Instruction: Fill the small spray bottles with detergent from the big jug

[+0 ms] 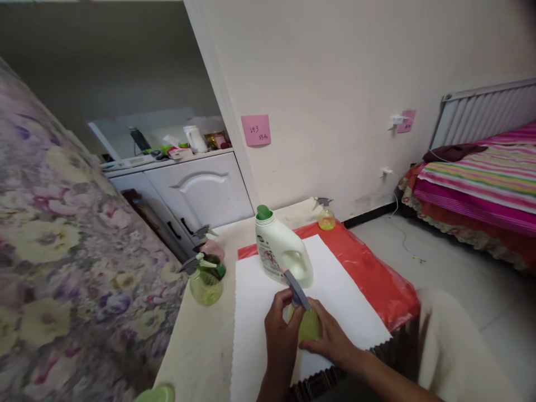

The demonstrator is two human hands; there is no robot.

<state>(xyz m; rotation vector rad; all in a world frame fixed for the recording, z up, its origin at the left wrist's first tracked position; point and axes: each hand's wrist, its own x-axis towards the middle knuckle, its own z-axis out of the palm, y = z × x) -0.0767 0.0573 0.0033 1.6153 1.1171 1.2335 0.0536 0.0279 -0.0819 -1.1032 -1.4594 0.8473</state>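
Note:
A small spray bottle (309, 325) with a yellow-green body and a grey trigger head stands over the white sheet (251, 324). My left hand (285, 318) is closed, its fingers pinching the bottle's neck just under the grey head. Wrapped around the bottle's body from the right is my right hand (329, 335). Just beyond both hands a large pale green detergent jug (278, 248) with a green cap stands upright on the sheet. My fingers partly hide the spray bottle's neck and lower body.
On the table's left are a yellow-green spray bottle (205, 287) and a pink one (212, 249). Another yellow spray bottle (326, 219) stands at the back right, on red plastic (368, 273). A green object (157, 393) sits at the near left edge. A floral curtain (84, 268) hangs leftward.

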